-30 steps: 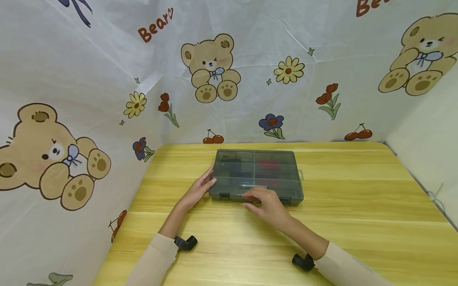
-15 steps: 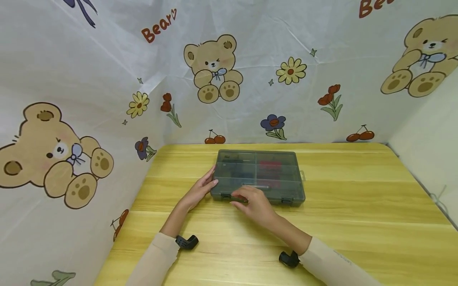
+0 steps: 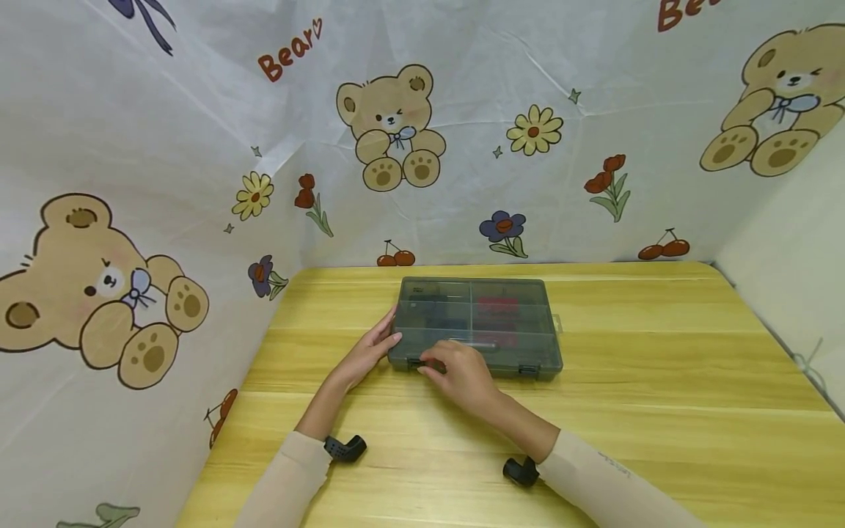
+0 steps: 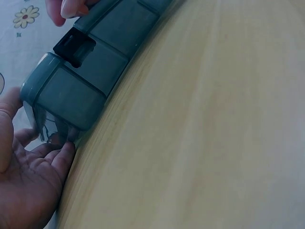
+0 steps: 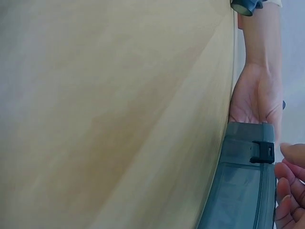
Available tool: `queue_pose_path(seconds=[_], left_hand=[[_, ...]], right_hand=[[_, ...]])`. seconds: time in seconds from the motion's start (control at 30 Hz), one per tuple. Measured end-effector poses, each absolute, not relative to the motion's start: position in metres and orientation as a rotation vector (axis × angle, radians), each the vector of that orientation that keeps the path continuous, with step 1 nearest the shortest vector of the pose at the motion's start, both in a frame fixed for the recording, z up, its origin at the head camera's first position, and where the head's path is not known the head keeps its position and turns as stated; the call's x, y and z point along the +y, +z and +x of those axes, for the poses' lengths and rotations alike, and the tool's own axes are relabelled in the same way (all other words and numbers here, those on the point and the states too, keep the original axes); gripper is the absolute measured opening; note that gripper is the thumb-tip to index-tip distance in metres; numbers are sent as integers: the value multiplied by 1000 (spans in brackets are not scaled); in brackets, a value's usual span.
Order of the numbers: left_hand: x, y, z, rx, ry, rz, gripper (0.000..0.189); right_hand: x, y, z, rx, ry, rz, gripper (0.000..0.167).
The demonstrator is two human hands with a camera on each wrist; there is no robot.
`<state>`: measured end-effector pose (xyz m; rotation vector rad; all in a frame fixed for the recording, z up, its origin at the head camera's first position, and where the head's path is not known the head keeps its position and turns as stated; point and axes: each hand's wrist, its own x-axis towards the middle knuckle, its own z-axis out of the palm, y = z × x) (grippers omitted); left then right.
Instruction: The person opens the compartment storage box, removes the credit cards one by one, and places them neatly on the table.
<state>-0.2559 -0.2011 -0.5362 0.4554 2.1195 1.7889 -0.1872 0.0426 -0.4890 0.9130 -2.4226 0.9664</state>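
Note:
A smoky, see-through compartment box point(image 3: 436, 312) lies on the wooden table with its lid down. Dark pieces show through on the left, red ones on the right. My left hand point(image 3: 365, 357) rests against the box's left end, its fingers on the side wall and the thumb by the lid's corner. Near the front left latch point(image 5: 263, 151) is my right hand point(image 3: 463, 375). Its thumb and fingers are bent and hold nothing in the right wrist view, fingertips right by the latch. The front right latch point(image 3: 529, 369) is free of both hands.
The wooden table point(image 3: 660, 381) carries the box near its back. Behind and to the left hangs a white cloth point(image 3: 455, 213) printed with bears and flowers. A pale wall point(image 3: 792, 271) stands at the right. Each wrist wears a small black camera point(image 3: 346, 449).
My right hand has moved left along the box's front edge, from its middle to the left latch. The left hand and the box have stayed in place.

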Motion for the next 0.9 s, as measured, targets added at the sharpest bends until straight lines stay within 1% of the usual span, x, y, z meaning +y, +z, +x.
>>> queue_pose_path(seconds=[0.13, 0.47, 0.7, 0.9], left_hand=[[-201, -535, -256, 2121, 1787, 478, 71], [-201, -535, -256, 2111, 1784, 426, 74], [-196, -540, -254, 2095, 1794, 431, 71], [-201, -539, -256, 2098, 1797, 434, 75]], right_hand=[[40, -489, -189, -2426, 937, 887, 15], [35, -488, -192, -2488, 867, 850, 11], [37, -489, -192, -2511, 834, 839, 8], [33, -489, -193, -2472, 833, 852, 8]])
